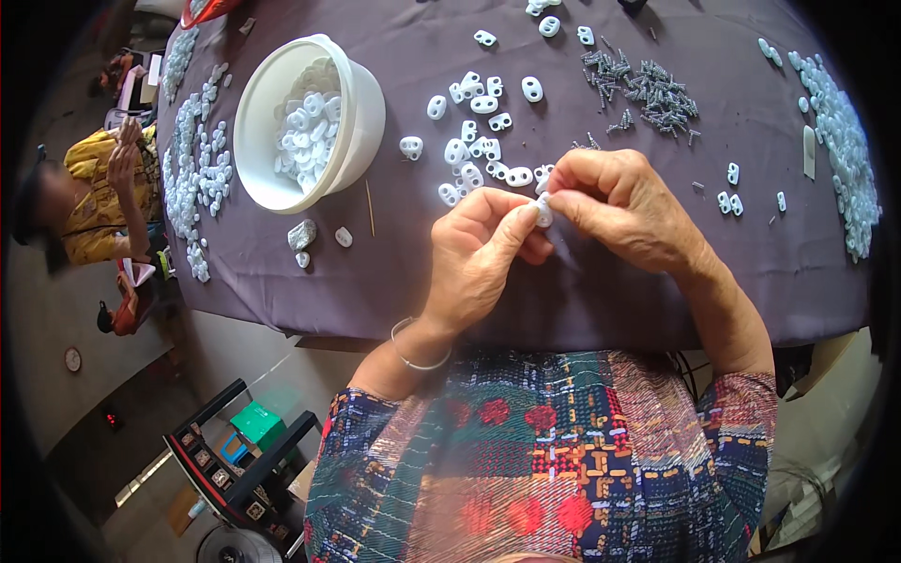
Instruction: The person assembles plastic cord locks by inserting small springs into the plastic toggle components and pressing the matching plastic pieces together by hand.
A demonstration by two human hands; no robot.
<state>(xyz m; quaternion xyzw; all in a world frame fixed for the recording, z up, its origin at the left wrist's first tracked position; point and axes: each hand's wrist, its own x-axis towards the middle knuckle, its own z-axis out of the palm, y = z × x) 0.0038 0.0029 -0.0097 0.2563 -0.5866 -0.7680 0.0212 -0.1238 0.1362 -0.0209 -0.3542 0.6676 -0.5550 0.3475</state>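
Close to the table's near edge, both my hands meet over a small white plastic cord lock (543, 215). My left hand (469, 255) is closed, pinching it between thumb and fingers. My right hand (631, 208) is also closed, its thumb and fingertips pressed together at the piece's top; whether a spring is between them is hidden. Just beyond my fingers lie several loose white two-hole cord lock parts (483, 103). A heap of small metal springs (657, 94) rests on the cloth past my right hand.
A white tub (364, 117) of white parts stands left, beside a thin stick (371, 208) and a stone-like lump (301, 235). More parts spread along the left (194, 159) and right (840, 150) sides of the dark tablecloth (413, 38). Another person (103, 178) is at far left.
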